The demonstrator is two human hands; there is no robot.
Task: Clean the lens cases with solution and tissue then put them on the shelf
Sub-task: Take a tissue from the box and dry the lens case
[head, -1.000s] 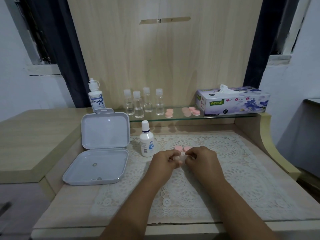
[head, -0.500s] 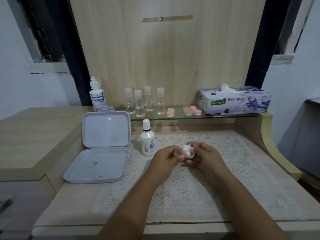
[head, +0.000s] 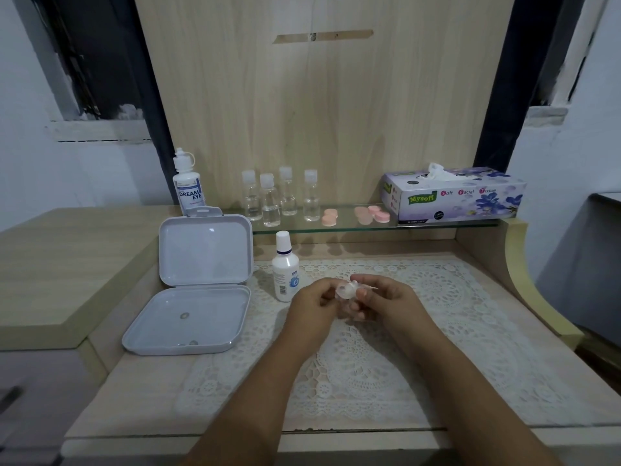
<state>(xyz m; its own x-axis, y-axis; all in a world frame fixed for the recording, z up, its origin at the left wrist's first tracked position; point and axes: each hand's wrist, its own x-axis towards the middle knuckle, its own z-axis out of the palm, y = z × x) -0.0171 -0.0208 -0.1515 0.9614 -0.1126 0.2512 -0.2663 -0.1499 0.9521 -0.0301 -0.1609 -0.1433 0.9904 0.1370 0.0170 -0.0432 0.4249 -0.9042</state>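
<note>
Both hands lifted off the lace mat since 1 s ago; left hand and right hand now pinch a clear lens case between them above it. Solution bottle just left of the hands, open white box further left. Pink caps and tissue box on the glass shelf. Case looks translucent, detail blurred.

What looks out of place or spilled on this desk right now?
No spill shows. The white box lies open with two small round bits loose in its tray. Both hands, left and right, hold a clear lens case.
</note>
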